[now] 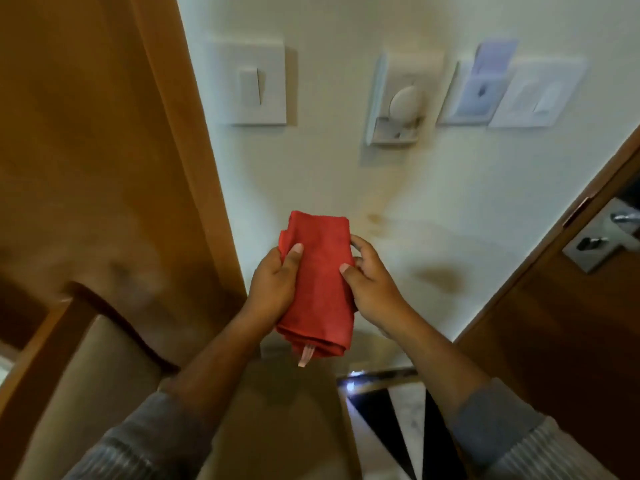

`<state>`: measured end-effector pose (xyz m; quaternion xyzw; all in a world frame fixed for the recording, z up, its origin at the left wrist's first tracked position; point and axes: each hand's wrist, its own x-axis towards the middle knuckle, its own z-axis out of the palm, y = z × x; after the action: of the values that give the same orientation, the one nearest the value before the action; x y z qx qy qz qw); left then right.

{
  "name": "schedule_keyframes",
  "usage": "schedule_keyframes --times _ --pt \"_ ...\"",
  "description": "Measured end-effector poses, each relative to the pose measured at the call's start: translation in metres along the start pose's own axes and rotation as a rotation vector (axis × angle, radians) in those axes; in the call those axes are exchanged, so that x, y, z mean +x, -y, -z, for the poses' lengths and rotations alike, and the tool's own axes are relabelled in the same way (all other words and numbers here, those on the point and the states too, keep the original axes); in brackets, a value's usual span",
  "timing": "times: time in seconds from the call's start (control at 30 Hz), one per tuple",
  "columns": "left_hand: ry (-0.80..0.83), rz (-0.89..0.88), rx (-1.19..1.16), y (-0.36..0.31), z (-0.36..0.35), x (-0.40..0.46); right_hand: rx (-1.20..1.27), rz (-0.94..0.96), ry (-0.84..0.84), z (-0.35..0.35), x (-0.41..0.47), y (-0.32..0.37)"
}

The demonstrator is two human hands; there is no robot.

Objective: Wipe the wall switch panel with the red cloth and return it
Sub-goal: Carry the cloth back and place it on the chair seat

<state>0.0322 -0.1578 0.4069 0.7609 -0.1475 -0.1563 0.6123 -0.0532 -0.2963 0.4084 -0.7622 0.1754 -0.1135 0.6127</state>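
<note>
Head view: the red cloth (317, 282), folded into a thick pad, is held below the wall switch panel (255, 85), well apart from it. Left hand (273, 285) grips its left edge, thumb on top; right hand (372, 289) pinches the right edge. Judged light, soft, limp; best gripped across the folded middle.
</note>
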Motion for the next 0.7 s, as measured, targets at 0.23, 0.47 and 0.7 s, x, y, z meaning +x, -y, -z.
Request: schedule_keyframes --times 0.23,0.47,0.7 --pt "-0.107 0.258 0.018 0.135 0.018 -0.025 -0.014 -0.202 0.101 -0.073 -0.011 -0.112" --pt "-0.121 0.463 0.127 0.280 0.021 -0.054 -0.062 -0.439 0.159 -0.140 -0.035 -0.246" --pt "-0.096 0.663 0.177 0.411 0.016 -0.088 -0.074 -0.547 0.262 -0.187 -0.066 -0.362"
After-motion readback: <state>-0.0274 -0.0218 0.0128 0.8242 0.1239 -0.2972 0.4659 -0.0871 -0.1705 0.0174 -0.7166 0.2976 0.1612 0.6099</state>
